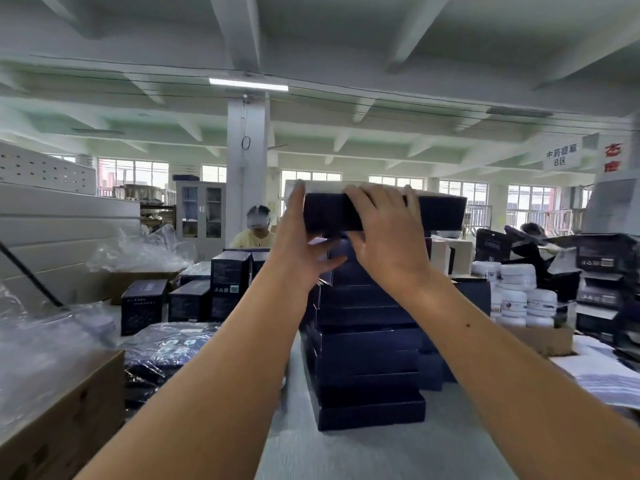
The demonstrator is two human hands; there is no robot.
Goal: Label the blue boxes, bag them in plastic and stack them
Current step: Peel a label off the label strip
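Both forearms are bare right up to the wrists, and the left hand (302, 245) and right hand (388, 242) are bare too. A small dark mole (468, 325) marks the right forearm (485, 337).

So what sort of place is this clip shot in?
Probably a factory packing floor: a tall stack of blue boxes on the work table, white jars in a carton to its right, and a hanging zone sign overhead.
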